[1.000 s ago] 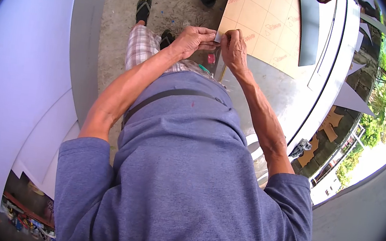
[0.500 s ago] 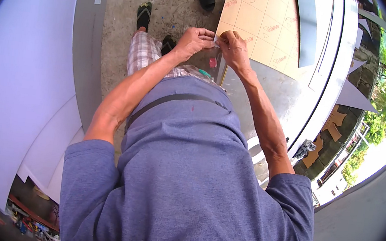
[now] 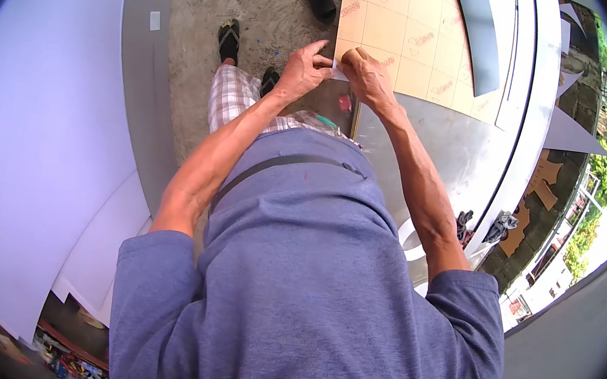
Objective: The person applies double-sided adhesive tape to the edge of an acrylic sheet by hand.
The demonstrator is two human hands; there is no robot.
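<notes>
My right hand (image 3: pixel 367 77) is closed at the near-left corner of a tan printed sheet (image 3: pixel 418 41), its fingers curled on a small whitish film (image 3: pixel 338 74). From the left, my left hand (image 3: pixel 306 71) meets the same film at its fingertips; its index finger is raised, and the others are drawn together with the thumb. Most of the film is hidden by the fingers. The tan sheet, with red print and grid lines, lies on a grey metal surface (image 3: pixel 429 140).
A curved grey strip (image 3: pixel 482 45) lies over the tan sheet. Large white sheets (image 3: pixel 34 121) and a grey panel (image 3: pixel 141 66) stand at the left. A black slipper (image 3: pixel 317 0) is on the concrete floor. Dark cloths (image 3: pixel 501 227) hang near the right edge.
The view has shifted slightly, so surroundings appear displaced. My left hand's index finger has lifted apart from its other fingers. My right hand stays closed at the sheet's corner.
</notes>
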